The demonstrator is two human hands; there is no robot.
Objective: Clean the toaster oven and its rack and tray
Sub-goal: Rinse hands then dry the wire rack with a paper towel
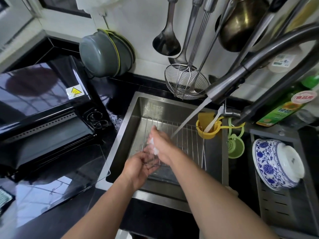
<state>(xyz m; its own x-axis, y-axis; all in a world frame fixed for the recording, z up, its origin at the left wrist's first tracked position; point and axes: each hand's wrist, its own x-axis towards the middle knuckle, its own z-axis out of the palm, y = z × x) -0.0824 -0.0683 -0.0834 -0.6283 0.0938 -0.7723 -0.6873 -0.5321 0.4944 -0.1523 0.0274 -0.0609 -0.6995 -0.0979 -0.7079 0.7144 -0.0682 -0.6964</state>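
The task looks to be in its middle stretch, at the washing of the rack [181, 133]. The wire rack sits in the sink [131, 107], tilted, its near edge lifted by the left hand [139, 167] and its far part under the stream from the faucet [229, 83], which lands just beyond the right hand [159, 144]. The left hand reaches in from below with palm turned up, fingers curled round the rack's near corner bar. The right hand lies across the wires above it, knuckles up, pressing something white and foamy against the grid; whether this is a cloth, sponge or only suds cannot be told. The toaster oven [44, 107] stands on the worktop to the left of both hands with its door [57, 183] dropped open, and its inside appears not yet wiped. What may be the tray lies under the rack at the sink bottom, but this is unclear. So rinsing the rack, the tray and the oven cavity likely remain
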